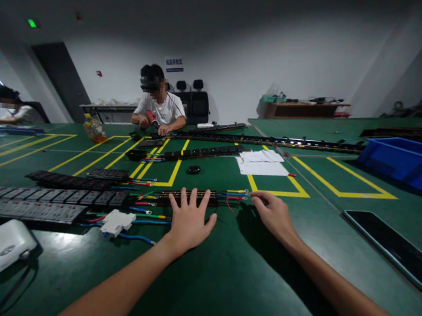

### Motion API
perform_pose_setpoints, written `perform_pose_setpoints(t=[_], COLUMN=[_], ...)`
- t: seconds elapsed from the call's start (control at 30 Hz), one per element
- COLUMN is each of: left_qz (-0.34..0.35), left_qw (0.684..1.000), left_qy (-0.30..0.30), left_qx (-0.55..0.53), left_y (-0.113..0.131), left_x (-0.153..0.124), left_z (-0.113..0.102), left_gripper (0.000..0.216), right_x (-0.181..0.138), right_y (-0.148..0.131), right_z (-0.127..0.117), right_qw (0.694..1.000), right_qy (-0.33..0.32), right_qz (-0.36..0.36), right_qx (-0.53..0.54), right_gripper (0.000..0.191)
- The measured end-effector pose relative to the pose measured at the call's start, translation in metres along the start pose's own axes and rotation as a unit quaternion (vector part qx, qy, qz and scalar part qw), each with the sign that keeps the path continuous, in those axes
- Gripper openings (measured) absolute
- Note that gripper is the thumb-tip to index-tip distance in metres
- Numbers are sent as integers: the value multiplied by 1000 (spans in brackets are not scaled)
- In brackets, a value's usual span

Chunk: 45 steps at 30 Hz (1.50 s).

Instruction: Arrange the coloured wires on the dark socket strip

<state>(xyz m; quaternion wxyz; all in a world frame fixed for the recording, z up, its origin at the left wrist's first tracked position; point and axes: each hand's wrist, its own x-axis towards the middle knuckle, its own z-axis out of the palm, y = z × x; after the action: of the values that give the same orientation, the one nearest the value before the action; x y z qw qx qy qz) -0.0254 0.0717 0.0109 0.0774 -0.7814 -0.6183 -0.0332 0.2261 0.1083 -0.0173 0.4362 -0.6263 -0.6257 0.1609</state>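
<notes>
My left hand lies with its fingers spread over a dark strip with copper-coloured bars. Several wires with ring terminals stick out of the strip's right end, and a thin red wire curls below them. At the tips of these wires, my right hand has thumb and forefinger pinched on a ring terminal. Left of my hands lie black socket strips and a grey socket strip, with more lugged wires. A white circuit breaker sits on blue wires in front of them.
A white device with a cord stands front left, a phone lies at right. Farther back are a round black object, white papers and a blue bin. Across the green table, a co-worker holds a red tool.
</notes>
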Motion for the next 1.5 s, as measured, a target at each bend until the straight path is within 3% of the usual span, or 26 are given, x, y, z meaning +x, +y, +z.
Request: perform_pose_setpoints(t=[0.27,0.47,0.6,0.87,1.03,1.27,1.5], left_qz=[2,8,9,8,7,4,7], left_qw=[1000,1000,1000,1000,1000,1000,1000], left_qy=[16,16,23,18,11,7,1], left_qx=[3,1,14,17,14,7,5], left_y=[0,-2,-1,-1,0,-1,1], left_x=[1,4,4,4,3,4,4], left_z=[1,1,1,0,-2,0,-4], left_gripper=[74,74,74,73,75,75,75], right_x=[0,3,4,3,3,1,4], right_y=[-3,0,1,5,0,-7,3], right_z=[0,1,2,3,0,-3,0], right_qw=[994,999,999,1000,999,990,999], right_qy=[17,32,37,-10,7,31,9], right_qz=[-65,-20,-27,-20,-23,-85,-38], right_qx=[81,20,15,-17,30,107,25], right_gripper=[39,34,33,30,31,33,31])
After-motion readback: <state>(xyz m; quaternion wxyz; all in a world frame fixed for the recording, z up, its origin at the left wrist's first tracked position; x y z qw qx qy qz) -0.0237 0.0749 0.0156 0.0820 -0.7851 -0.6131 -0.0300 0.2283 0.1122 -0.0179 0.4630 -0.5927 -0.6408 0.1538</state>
